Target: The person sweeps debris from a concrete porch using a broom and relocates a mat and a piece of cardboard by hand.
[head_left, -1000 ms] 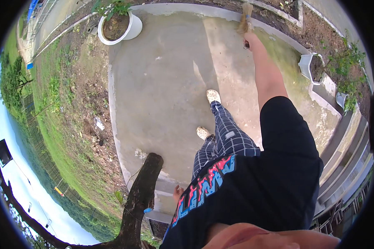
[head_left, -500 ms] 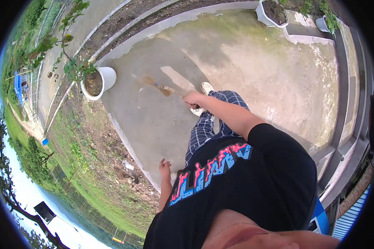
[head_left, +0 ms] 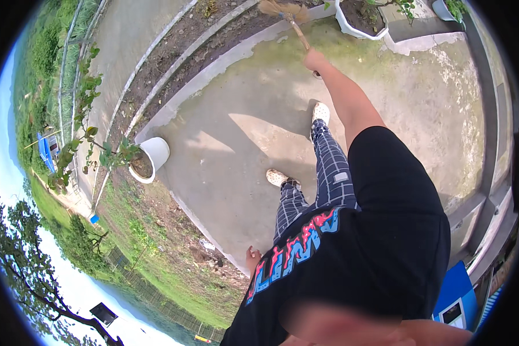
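Observation:
My right hand [head_left: 315,59] is closed around the handle of a short broom [head_left: 300,36], with the arm stretched out to the far side. The broom's tan bristles spread at the top of the view, over the raised edge of the concrete floor [head_left: 236,127]. Whether they touch it I cannot tell. My left hand [head_left: 252,254] hangs low beside my body with its fingers loosely bent and apart, holding nothing. My feet, in pale clogs, stand on the floor, one forward and one back.
A white round pot [head_left: 157,151] with a leafy plant stands at the floor's left corner. At the far right are a white angular planter [head_left: 352,29] and a smaller white pot [head_left: 444,11]. A low wall [head_left: 490,132] runs along the right; a grassy slope [head_left: 138,230] drops away left.
My right hand has swung the broom from the middle of the floor up to its far edge. My feet have moved apart. My left hand has drawn closer to my body.

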The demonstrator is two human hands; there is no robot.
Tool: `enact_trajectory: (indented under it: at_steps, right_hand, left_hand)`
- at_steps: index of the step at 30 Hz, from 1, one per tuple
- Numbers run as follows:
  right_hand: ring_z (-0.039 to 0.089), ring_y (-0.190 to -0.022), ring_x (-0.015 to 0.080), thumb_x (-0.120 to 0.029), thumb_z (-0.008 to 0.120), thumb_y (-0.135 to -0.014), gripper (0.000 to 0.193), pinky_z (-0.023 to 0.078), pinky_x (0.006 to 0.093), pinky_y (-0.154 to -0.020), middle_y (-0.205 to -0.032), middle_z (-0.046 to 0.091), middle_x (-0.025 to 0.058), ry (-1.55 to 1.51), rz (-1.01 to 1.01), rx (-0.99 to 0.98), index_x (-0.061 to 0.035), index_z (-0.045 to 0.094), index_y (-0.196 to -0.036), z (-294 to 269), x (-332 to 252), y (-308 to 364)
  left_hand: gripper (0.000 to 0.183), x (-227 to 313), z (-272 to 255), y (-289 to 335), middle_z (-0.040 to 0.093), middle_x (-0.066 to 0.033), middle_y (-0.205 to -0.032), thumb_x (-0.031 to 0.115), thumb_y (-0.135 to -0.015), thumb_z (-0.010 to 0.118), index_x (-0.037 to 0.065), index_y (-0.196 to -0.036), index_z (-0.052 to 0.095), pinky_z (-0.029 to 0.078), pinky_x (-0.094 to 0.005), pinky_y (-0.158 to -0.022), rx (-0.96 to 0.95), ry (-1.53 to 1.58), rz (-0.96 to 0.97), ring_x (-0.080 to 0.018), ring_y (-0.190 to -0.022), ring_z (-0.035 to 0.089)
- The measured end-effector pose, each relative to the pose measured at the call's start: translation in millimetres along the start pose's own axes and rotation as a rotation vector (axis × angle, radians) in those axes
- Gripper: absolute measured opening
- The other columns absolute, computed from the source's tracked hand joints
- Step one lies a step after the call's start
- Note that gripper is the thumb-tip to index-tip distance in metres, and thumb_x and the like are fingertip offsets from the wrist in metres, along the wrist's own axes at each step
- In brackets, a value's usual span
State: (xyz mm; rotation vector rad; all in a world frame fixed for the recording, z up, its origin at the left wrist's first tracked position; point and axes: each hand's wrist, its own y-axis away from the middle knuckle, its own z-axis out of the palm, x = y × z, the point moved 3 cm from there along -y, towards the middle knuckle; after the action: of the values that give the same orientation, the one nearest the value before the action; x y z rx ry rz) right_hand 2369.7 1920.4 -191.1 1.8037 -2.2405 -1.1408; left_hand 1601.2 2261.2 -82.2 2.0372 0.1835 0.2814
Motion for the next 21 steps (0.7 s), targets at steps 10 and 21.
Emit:
enact_trajectory:
  at_steps: [10, 21]
  right_hand:
    - [0.038, -0.038, 0.0081, -0.032, 0.045, -0.083, 0.030, 0.030, 0.0230, -0.030, -0.058, 0.041, 0.0007, -0.981, 0.486, -0.386, -0.0037, 0.046, -0.094, -115, 183, 206]
    - [0.035, -0.033, 0.0109, 0.002, 0.040, -0.069, 0.019, 0.033, 0.0198, -0.030, -0.044, 0.031, 0.0006, -2.331, 1.575, 0.072, -0.0083, 0.030, -0.056, 17, 341, 336]
  left_hand:
    - [0.030, 362, 109, 103, 0.056, -0.0069, -0.065, 0.013, -0.080, 0.048, 0.000, -0.107, 0.049, 0.042, -0.0256, -0.056, 0.132, -0.404, 0.651, -0.0130, -0.063, 0.055]
    - [0.028, 526, 223, 101, 0.054, -0.0060, -0.055, 0.025, -0.078, 0.053, 0.000, -0.088, 0.059, 0.041, -0.0258, -0.051, 0.000, -0.787, 0.907, -0.0120, -0.051, 0.052]
